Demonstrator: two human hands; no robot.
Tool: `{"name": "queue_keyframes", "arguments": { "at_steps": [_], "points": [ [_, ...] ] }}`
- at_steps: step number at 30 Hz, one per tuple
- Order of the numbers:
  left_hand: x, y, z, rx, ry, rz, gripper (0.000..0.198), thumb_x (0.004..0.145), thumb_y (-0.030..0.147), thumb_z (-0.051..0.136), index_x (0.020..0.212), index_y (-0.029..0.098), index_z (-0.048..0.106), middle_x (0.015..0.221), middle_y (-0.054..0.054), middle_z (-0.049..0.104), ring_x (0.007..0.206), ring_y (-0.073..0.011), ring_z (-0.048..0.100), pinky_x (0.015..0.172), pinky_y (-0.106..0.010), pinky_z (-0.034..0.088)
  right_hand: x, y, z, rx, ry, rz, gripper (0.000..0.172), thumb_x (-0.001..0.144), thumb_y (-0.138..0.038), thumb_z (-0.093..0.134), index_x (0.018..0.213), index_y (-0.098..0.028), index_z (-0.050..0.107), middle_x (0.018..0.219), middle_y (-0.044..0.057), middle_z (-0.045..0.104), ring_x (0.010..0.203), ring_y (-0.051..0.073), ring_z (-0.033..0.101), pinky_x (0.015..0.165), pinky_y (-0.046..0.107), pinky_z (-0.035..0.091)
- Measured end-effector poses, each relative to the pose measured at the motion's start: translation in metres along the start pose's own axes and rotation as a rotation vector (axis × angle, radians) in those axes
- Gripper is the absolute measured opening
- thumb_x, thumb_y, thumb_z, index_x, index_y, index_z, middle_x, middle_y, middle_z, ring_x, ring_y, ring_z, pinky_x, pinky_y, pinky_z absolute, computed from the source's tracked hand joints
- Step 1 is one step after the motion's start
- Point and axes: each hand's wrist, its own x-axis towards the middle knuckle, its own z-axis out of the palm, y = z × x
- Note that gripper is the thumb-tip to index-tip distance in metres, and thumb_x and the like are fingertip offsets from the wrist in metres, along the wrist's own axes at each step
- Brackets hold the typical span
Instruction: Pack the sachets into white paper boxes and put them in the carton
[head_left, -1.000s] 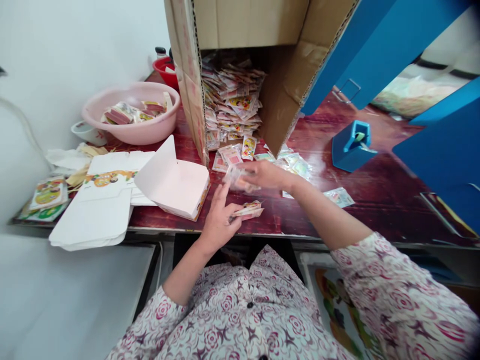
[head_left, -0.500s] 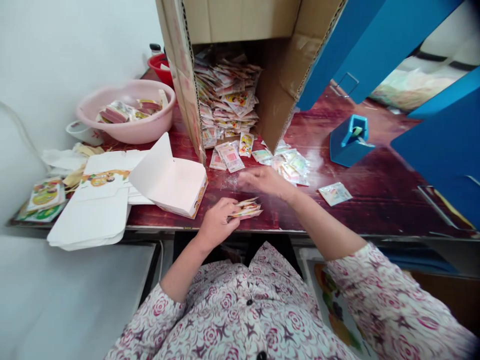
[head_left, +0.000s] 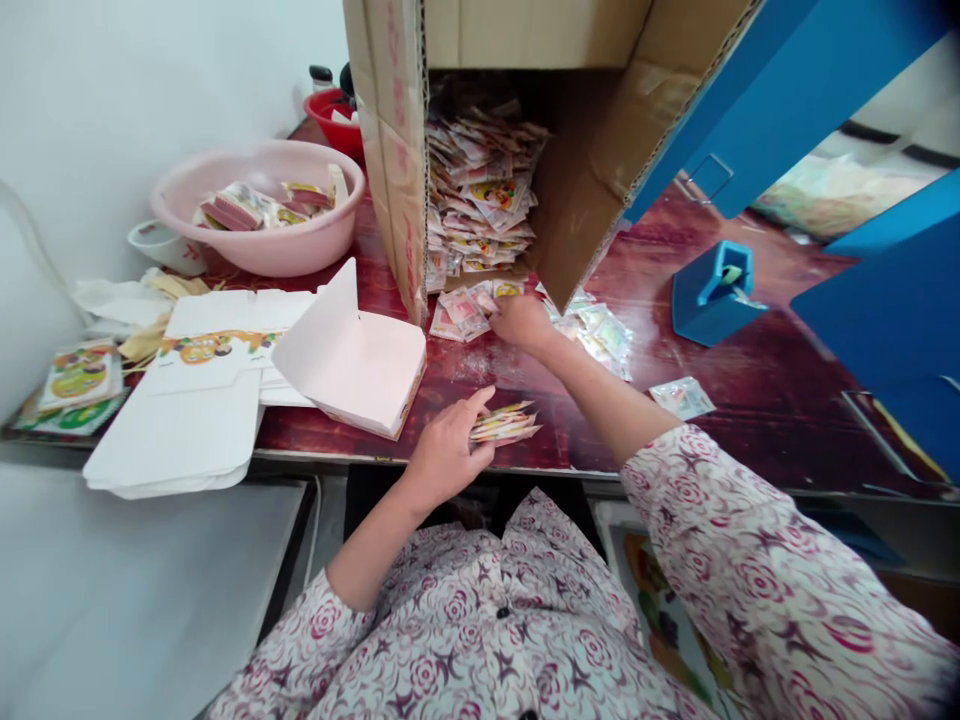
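Observation:
Near the table's front edge, my left hand (head_left: 448, 450) is closed around a small stack of packets (head_left: 506, 425), their edges fanned out to the right. My right hand (head_left: 521, 322) reaches to the mouth of the cardboard box (head_left: 390, 150), its fingers bent down at a few loose packets (head_left: 461, 312). Its fingertips are partly hidden, so whether they grip a packet is unclear. Inside the box lies a big heap of similar packets (head_left: 487, 190). More silvery packets (head_left: 604, 335) lie just right of my right hand.
An open white carton (head_left: 375, 370) and flat cartons (head_left: 180, 430) lie at left. Behind them stand a pink basin (head_left: 270, 255), a cup (head_left: 161, 245) and a red bowl (head_left: 330, 115). To the right are a blue tape-dispenser-like holder (head_left: 705, 300) and a single packet (head_left: 682, 398).
My right hand has moved up and slightly left to the loose packets by the box. My left hand still holds its stack, a little farther right. The whole view has shifted slightly.

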Motion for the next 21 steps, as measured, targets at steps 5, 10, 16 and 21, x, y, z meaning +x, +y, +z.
{"name": "queue_keyframes", "arguments": {
  "at_steps": [5,10,16,21],
  "points": [
    [0.001,-0.001,0.001,-0.018,-0.007,0.001,0.064,0.079,0.011,0.06,0.141,0.019,0.045,0.115,-0.007,0.069,0.108,-0.0222,0.066,0.101,-0.042,0.054,0.006,-0.016,-0.008,0.01,0.058,-0.023,0.038,0.097,-0.026,0.044,0.125,-0.011,0.067,0.118,0.02,0.071,0.112,0.03,0.067,0.091,0.035,0.05],
    [0.002,0.003,-0.003,-0.049,-0.024,-0.071,0.064,0.078,0.012,0.062,0.14,0.02,0.046,0.117,-0.007,0.07,0.11,-0.0233,0.067,0.102,-0.043,0.053,0.004,-0.041,0.004,-0.027,-0.052,-0.082,0.053,0.095,-0.047,0.053,0.125,-0.005,0.066,0.128,0.025,0.064,0.117,0.033,0.063,0.095,0.037,0.049],
    [0.003,0.005,-0.004,-0.102,0.011,-0.138,0.051,0.076,0.013,0.066,0.126,0.019,0.055,0.113,-0.007,0.071,0.103,-0.0209,0.069,0.095,-0.038,0.056,0.004,-0.02,0.004,0.086,-0.026,-0.094,0.039,0.094,-0.014,0.044,0.126,-0.01,0.067,0.122,0.019,0.07,0.114,0.028,0.065,0.094,0.034,0.048],
    [0.003,0.0,-0.002,-0.08,0.045,-0.026,0.015,0.08,0.014,0.066,0.094,0.019,0.064,0.102,-0.007,0.069,0.097,-0.0192,0.068,0.09,-0.038,0.057,-0.035,0.017,-0.005,0.42,0.127,-0.223,0.039,0.095,-0.02,0.048,0.13,-0.015,0.063,0.114,0.008,0.074,0.099,0.02,0.067,0.086,0.026,0.048]
  ]
}}
